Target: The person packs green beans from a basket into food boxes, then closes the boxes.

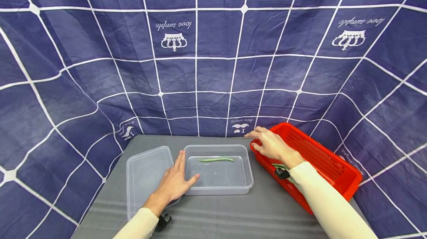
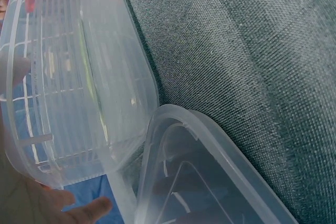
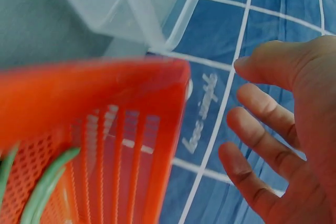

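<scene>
Green beans (image 3: 39, 195) inside the red perforated basket (image 1: 310, 150), lower right of the frame, partly hidden below the right wrist, hence behind the fingertips of the right hand (image 1: 270, 145), nearer than the left. Over the basket's upper-left corner, that right hand, fingers parted and slightly bent, nothing between them. Basket slanting lengthwise from upper left to lower right.

At lower centre, a clear plastic container (image 1: 217, 191) with a lone green bean (image 1: 216, 159), long axis nearly level across the frame. Along the container's left side, the left hand (image 1: 174, 183), fingers straight, thumb spread; contact with the rim uncertain. Partly beneath, lower left, a translucent lid (image 1: 146, 179).
</scene>
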Tool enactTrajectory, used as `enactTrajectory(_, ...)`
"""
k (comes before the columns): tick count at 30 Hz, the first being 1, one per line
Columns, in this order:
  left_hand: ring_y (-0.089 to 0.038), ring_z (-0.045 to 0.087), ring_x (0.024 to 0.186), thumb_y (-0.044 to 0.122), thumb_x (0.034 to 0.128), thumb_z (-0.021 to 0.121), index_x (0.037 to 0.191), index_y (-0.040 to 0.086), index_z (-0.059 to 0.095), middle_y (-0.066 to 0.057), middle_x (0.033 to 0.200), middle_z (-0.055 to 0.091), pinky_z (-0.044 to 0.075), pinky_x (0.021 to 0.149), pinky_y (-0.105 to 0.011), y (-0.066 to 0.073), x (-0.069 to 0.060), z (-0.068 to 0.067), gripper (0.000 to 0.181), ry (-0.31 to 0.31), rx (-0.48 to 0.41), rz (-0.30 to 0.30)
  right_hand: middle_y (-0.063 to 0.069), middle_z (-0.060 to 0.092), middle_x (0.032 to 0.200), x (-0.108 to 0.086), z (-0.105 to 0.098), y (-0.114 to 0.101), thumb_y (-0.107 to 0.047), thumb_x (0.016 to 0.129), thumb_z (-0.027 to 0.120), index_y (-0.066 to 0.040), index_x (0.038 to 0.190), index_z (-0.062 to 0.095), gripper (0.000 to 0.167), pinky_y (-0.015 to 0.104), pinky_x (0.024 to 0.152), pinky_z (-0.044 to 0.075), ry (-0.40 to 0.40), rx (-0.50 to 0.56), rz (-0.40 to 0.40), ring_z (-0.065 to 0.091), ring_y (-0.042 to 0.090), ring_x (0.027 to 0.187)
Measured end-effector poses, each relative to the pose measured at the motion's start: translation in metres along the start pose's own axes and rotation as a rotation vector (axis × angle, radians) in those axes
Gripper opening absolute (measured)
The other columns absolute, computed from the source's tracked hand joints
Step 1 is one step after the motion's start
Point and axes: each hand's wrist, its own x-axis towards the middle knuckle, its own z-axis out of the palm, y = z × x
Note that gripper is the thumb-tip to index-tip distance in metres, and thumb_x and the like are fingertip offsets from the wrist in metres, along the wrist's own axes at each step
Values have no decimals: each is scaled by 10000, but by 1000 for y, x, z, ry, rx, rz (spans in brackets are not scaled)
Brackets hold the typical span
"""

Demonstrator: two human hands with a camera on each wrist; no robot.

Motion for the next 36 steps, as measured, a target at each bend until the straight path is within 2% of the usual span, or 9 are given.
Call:
enactTrajectory(8, -583, 592, 1568, 630, 1070, 747, 1862, 3, 152, -231, 1943, 230, 438, 1286, -811, 0, 2, 0, 1172, -6, 1, -8, 60, 788, 1267, -18, -12, 29, -85, 1014, 835, -205, 1423, 839, 427, 464, 822, 632, -6, 6, 43, 774, 304, 1027)
enactTrajectory(16, -608, 574, 1572, 626, 1084, 734, 1861, 3, 158, -232, 1943, 231, 410, 1296, -834, 1, 1, -1, 1150, -11, -15, -11, 122, 800, 1237, -38, -14, 59, -50, 990, 870, -114, 1411, 827, 427, 534, 947, 666, 2, 28, 50, 801, 342, 1109)
enactTrajectory(20, -599, 569, 1582, 626, 1084, 729, 1866, 12, 139, -219, 1951, 214, 402, 1307, -829, 0, 1, 0, 1156, -16, -14, -16, 125, 799, 1218, -49, -10, 73, -44, 973, 903, -100, 1380, 835, 416, 513, 943, 661, 0, 40, 60, 805, 348, 1101)
enactTrajectory(29, -529, 520, 1655, 627, 1086, 728, 1864, 10, 151, -226, 1946, 225, 401, 1307, -829, -1, -1, 1, 1148, -19, -22, -17, 121, 772, 1103, -68, 3, 104, -62, 957, 935, -68, 1337, 844, 391, 362, 805, 593, -43, 86, 97, 734, 316, 958)
enactTrajectory(32, -499, 502, 1680, 629, 1088, 727, 1867, 14, 139, -219, 1951, 211, 394, 1315, -827, -1, 0, 2, 1153, -24, -23, -24, 129, 773, 1091, -74, 10, 113, -69, 943, 945, -55, 1328, 843, 398, 393, 829, 624, -44, 94, 98, 756, 335, 973)
enactTrajectory(36, -477, 487, 1697, 626, 1091, 727, 1871, 26, 122, -208, 1958, 194, 385, 1326, -820, -1, 1, 3, 1156, -29, -26, -31, 156, 783, 1073, -82, 20, 132, -86, 935, 940, -35, 1310, 832, 394, 435, 831, 633, -21, 126, 59, 772, 330, 966)
